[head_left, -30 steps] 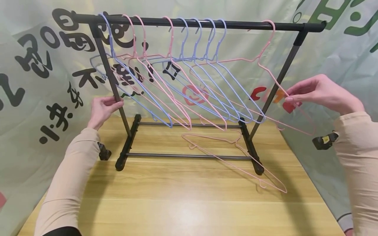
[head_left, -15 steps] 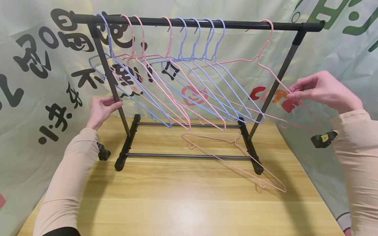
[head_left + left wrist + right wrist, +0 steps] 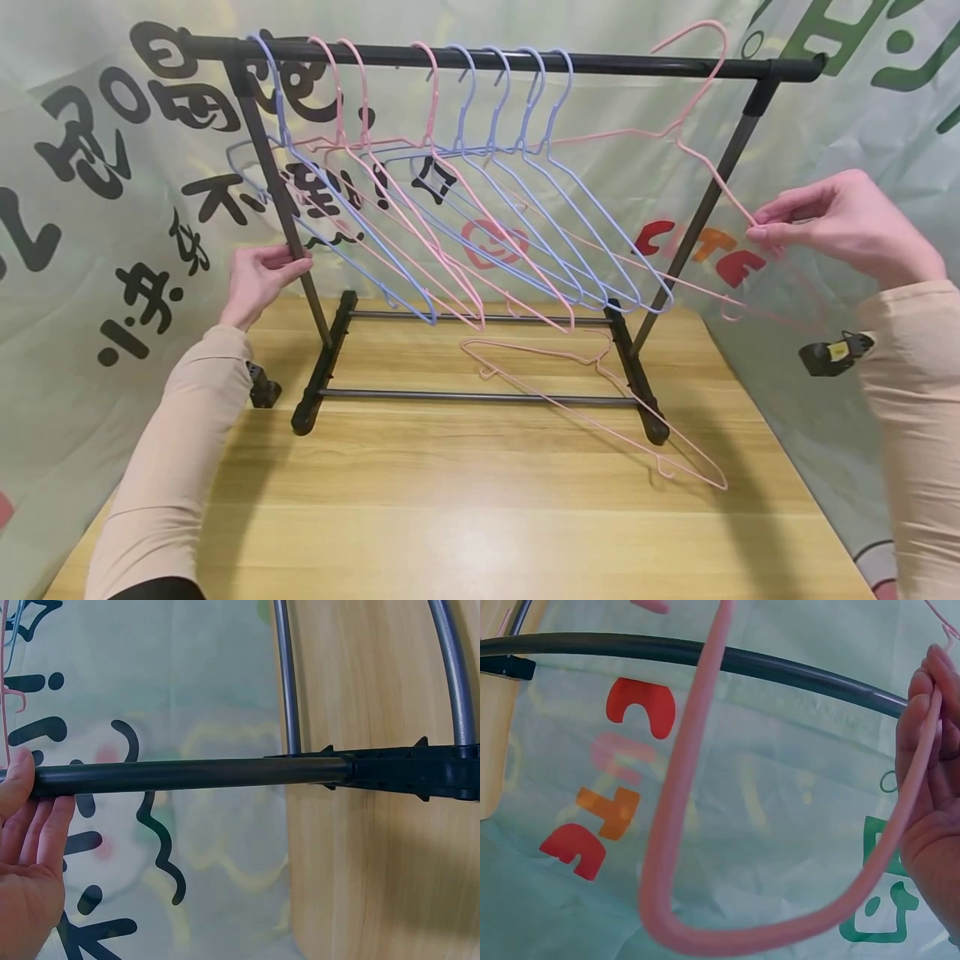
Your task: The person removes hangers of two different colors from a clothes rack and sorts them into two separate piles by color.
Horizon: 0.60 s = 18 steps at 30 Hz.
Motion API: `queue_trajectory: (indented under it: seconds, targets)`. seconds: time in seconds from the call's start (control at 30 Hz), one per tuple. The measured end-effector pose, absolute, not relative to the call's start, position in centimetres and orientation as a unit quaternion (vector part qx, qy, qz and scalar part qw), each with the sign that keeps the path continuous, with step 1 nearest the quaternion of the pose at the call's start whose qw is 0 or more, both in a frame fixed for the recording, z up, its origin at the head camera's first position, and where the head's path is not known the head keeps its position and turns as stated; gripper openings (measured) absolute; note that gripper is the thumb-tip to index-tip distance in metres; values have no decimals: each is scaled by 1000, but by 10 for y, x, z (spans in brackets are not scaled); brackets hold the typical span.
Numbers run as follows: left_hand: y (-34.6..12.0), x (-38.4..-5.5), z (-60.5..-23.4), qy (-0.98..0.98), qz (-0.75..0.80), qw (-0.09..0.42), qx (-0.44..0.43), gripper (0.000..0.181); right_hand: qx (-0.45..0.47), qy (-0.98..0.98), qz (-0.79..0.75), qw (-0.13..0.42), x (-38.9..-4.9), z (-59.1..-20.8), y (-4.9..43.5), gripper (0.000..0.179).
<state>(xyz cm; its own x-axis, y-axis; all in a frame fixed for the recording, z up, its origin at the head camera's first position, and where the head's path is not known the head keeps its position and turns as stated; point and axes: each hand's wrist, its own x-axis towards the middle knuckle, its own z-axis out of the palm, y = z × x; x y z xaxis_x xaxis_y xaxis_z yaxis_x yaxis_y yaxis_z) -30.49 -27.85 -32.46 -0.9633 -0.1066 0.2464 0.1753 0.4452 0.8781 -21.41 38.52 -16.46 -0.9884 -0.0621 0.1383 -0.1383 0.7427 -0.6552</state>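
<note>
My right hand [image 3: 847, 225] pinches the sloping arm of a pink clothes hanger [image 3: 682, 772] between thumb and fingers. In the head view its hook stands above the black top rail [image 3: 615, 63] near the right end, raised off it. My left hand [image 3: 258, 279] holds the left upright of the rack, thumb in front; in the left wrist view that black post [image 3: 202, 774] runs down to its foot. Several blue hangers [image 3: 281, 92] and 3 pink hangers [image 3: 433, 92] hang on the rail's left and middle. Another pink hanger [image 3: 724, 483] lies over the right foot.
The rack's black feet [image 3: 306, 414] stand on a wooden table [image 3: 480, 517], joined by two low crossbars [image 3: 420, 395]. A printed cloth [image 3: 90, 267] hangs close behind and on both sides. A small black camera [image 3: 832, 357] sits at the right wrist.
My right hand has moved right and slightly up with the pink hanger. Its hook, earlier over the rail, is now raised above it. My left hand stays on the upright.
</note>
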Motion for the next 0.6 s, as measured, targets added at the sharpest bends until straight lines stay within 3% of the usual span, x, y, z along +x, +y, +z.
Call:
queue_trajectory:
  seconds: [0.6]
  targets:
    - [-278,-304,-325,-832,-538,133,-22,50,45,-917,390,68,-199,-164,404,13]
